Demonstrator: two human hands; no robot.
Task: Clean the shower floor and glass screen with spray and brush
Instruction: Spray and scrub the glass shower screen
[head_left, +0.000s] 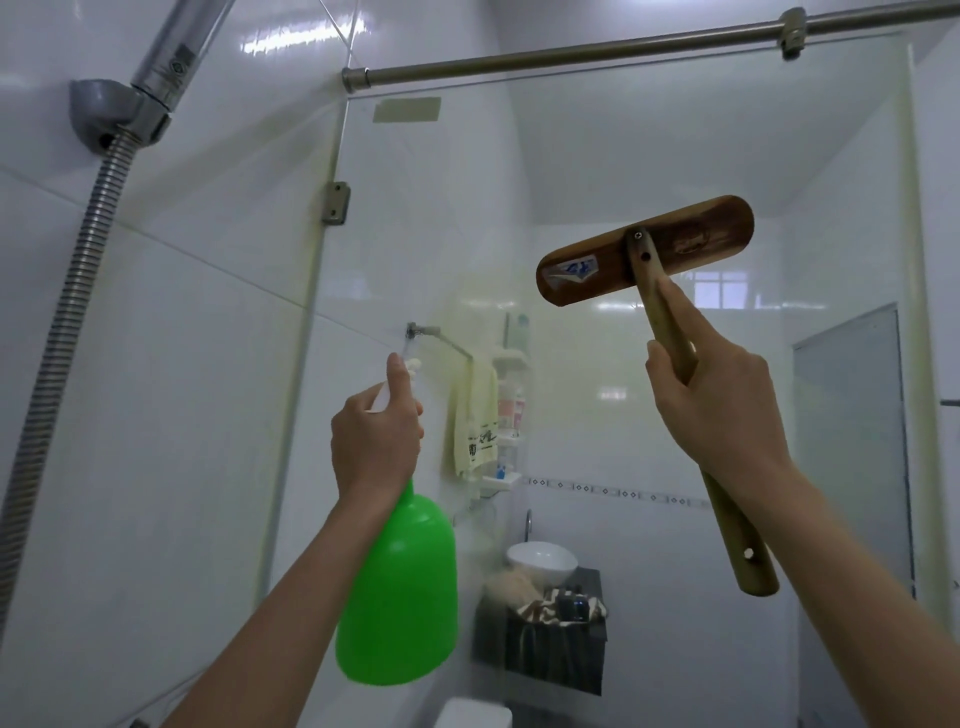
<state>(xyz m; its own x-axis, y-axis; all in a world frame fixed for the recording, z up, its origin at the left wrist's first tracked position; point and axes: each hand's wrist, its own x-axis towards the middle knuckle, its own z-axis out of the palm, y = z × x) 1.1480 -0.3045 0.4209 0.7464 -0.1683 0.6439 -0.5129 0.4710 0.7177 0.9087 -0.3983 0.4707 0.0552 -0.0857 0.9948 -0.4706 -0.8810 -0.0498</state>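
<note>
Risk: the brush (644, 252) head sits high on the screen (597, 156). Uneven pressure through the long handle could make it skid or tip off flat once the glass is wetted. Spray released this high may drift back toward the face. A wet bottle (400, 597) could slip.

Left grip (376, 441): curled round the bottle neck, one digit raised at the spray head, near the screen's left edge.

Right grip (722, 410): clamped round the brush handle, forefinger straight along it, before the screen's middle. Bristle contact with the screen cannot be confirmed.
</note>
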